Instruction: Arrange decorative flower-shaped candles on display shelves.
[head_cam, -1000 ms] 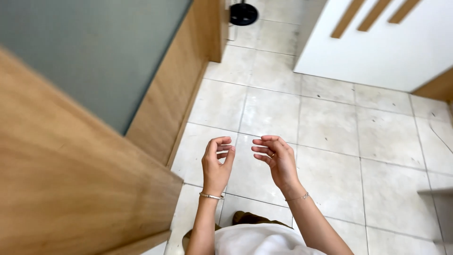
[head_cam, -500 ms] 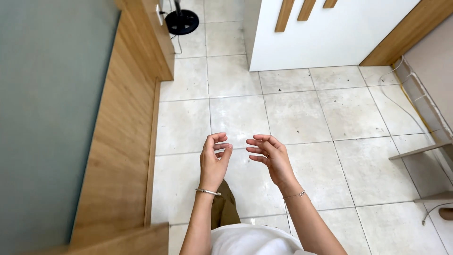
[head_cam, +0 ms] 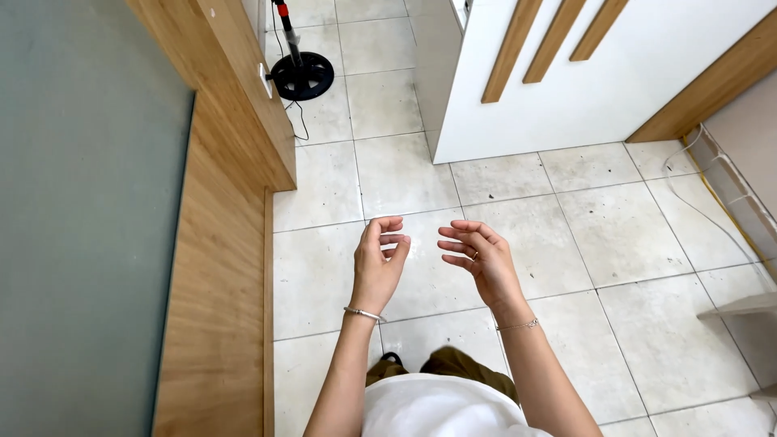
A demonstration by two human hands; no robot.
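Observation:
My left hand [head_cam: 379,263] and my right hand [head_cam: 479,259] are raised in front of my body over a pale tiled floor [head_cam: 615,235]. The fingers of both are curled loosely and point toward each other, with a small gap between the fingertips. Neither hand holds anything. A thin silver bangle sits on my left wrist, a fine chain on my right wrist and a ring on a right finger. Nothing lies on the floor under the hands.
A wooden-framed panel with a grey-green face [head_cam: 89,243] stands along the left. A white cabinet with slanted wooden slats [head_cam: 583,73] is ahead at the right. A black round stand base with a red-and-black pole and a cable [head_cam: 301,74] sits behind the wooden frame.
The view has swung right and up, showing more of the white cabinet and the stand. My fingertips, nearly touching before, have drawn slightly apart.

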